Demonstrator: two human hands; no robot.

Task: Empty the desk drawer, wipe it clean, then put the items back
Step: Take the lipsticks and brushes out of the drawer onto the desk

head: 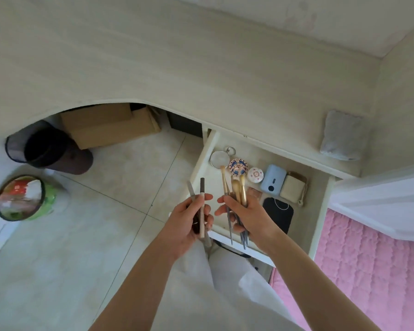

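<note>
1. Emptying step, by the look of it: the drawer (319, 187) stands pulled out at centre right of the frame, still holding a row of small things.
2. Left hand (189, 220) has its grip wrapped round a few pencils (202, 206), held upright just left of the drawer's side wall.
3. Right hand (245, 216) clutches a bunch of brushes (239, 189), bristles up, handles hanging below the palm, over the drawer's front left corner.
4. Still inside: magnifier (219, 158), two round tins (238, 166), a blue device (273, 177), a beige pouch (293, 186), a black pad (279, 216).
5. Next move, I reckon: both handfuls need setting down on the tabletop (177, 68) above, which offers broad bare room.
6. A grey cloth (342, 134) lies at the tabletop's right edge, ready for wiping.
7. Watch the tabletop lip overhanging the drawer's back, and the drawer's front rail close under the brush handles.
</note>
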